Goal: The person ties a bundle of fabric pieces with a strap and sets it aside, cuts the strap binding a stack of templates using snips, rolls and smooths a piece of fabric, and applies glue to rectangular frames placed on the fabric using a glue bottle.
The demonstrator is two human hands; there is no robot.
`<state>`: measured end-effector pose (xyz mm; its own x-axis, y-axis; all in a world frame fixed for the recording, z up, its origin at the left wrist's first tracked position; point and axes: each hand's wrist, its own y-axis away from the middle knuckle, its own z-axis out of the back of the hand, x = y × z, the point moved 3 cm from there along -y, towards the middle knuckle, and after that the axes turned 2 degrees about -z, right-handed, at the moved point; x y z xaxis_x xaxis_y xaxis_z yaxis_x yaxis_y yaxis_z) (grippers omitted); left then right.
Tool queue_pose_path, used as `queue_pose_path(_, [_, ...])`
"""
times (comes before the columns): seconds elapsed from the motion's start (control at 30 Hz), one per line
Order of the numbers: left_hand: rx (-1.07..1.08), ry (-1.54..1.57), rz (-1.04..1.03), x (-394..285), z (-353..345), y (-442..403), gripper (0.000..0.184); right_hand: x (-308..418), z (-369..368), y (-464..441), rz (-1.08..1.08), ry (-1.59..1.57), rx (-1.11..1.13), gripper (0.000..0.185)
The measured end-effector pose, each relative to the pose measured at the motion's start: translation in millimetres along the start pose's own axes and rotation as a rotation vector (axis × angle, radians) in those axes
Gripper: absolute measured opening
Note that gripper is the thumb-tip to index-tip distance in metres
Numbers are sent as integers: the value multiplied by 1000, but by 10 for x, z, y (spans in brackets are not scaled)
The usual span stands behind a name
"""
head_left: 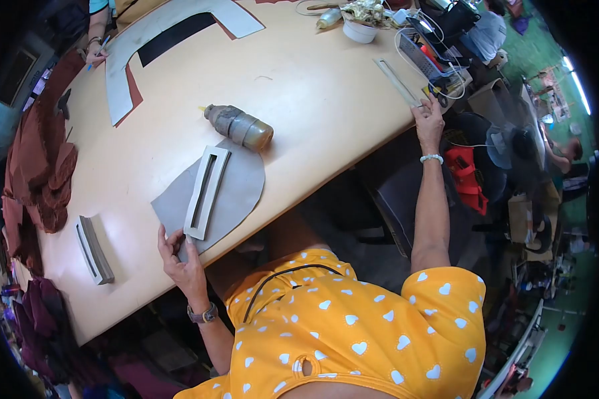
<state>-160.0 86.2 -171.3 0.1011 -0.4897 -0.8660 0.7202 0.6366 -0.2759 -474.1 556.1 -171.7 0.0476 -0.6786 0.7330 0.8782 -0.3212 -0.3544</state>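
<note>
My left hand is at the table's front edge, its fingers apart, touching the lower end of a grey slotted frame. That frame lies on a rounded grey sheet. Behind the sheet a stained bottle with a yellow tip rests on its side. At the right, my right hand has its fingers closed on the near end of a narrow pale strip, beside dark-handled scissors.
A stack of slotted pieces lies at the left, near brown material. A co-worker's hand holds a pen by a curved white piece. At back right are a white bowl and a grey basket with cables.
</note>
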Motion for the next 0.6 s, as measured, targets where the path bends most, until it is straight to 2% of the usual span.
queue_pose_path(0.1, [-17,46,28,-7,-14,-4,52,12,-2,19,147,122,-110,58])
queue_pose_path(0.13, [-30,61,43,-14,-13,-4,52,108,7,65,314,270,-237,54])
queue_pose_path(0.23, [-46,53,44,15,6,-3,52,612,-73,338,250,219,-210,51])
queue_pose_path(0.27, [-41,31,14,29,13,-8,57,789,-199,472,212,79,-137,48])
queue_pose_path(0.33, [-28,-3,-23,-22,14,-7,62,1214,-546,866,148,-302,149,48])
queue_pose_path(0.37, [-22,-20,-40,-46,15,-5,65,1381,-775,1057,173,-342,279,49])
queue_pose_path(0.4, [-25,-5,-23,-53,14,-6,72,1661,-899,1272,273,-313,349,55])
queue_pose_path(0.47, [-7,-57,-62,-33,12,-2,72,2018,-1133,1558,415,-276,407,62])
queue_pose_path(0.6, [-11,-53,-97,-66,35,-11,74,2270,-1415,1760,469,-87,443,68])
